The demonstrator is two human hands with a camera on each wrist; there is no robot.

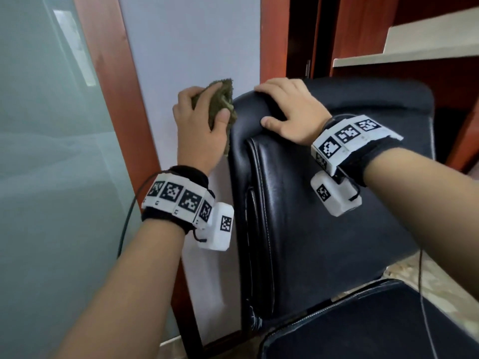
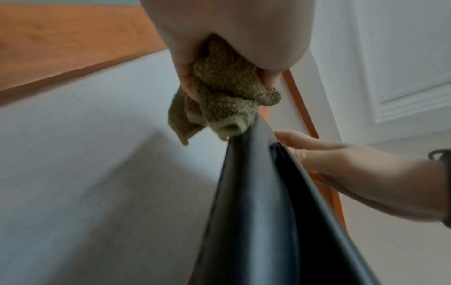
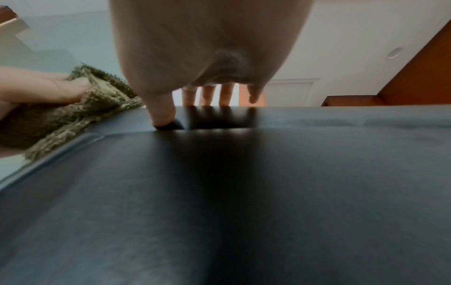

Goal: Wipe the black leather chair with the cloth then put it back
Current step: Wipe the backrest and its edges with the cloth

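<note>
Your left hand [image 1: 198, 125] bunched the cloth [image 1: 220, 104] against the chair [image 1: 324, 216] back's left top corner.
Your right hand [image 1: 290, 110] gripped the top edge; only its wrist view showed fingers [image 3: 207, 94] curled behind, wall [image 1: 186, 47] close beyond.

Chair [image 1: 324, 216]: black leather, smooth, glossy, stitched seams. Cloth [image 1: 220, 104]: olive terry, rough, matt. Door frame [image 1: 114, 73], upper left: reddish wood, smooth, satin.
</note>
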